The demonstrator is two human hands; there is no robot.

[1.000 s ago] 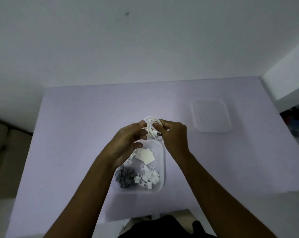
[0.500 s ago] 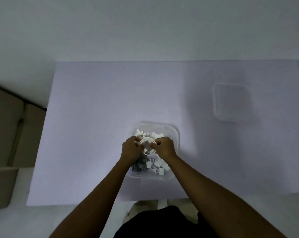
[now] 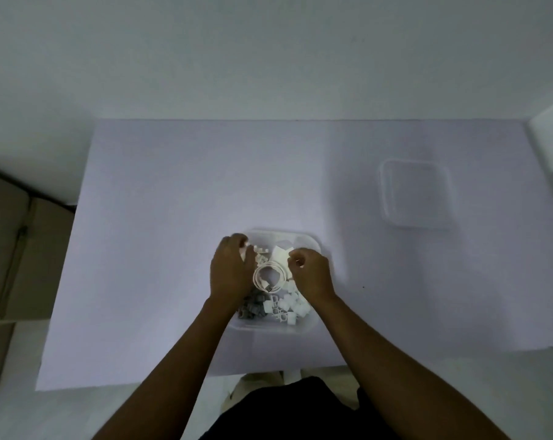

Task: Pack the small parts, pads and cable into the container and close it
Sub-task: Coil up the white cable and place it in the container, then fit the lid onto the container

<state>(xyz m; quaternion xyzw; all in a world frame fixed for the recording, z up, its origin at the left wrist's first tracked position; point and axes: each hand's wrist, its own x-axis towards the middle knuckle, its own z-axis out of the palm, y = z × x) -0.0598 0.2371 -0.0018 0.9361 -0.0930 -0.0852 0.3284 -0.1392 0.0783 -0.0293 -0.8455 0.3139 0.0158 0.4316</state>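
Note:
A clear plastic container (image 3: 307, 327) sits on the table near its front edge. Inside lie grey small parts (image 3: 253, 308), white small parts (image 3: 289, 308), white pads (image 3: 281, 252) and a coiled white cable (image 3: 269, 276) on top. My left hand (image 3: 232, 273) rests over the container's left rim, its fingers relaxed beside the cable. Over the right side hovers my right hand (image 3: 311, 271), fingers loosely curled, holding nothing. The cable lies free between the two hands. The clear lid (image 3: 416, 195) lies flat at the back right, apart from the container.
The table (image 3: 173, 217) is covered in pale lilac. A cardboard box (image 3: 5, 249) stands off its left edge. A white object (image 3: 551, 138) sits at the far right corner. A wall rises behind the table.
Both hands brought the coiled cable down from above the container into it, then let go and drew apart to either side. The camera view shifted as well.

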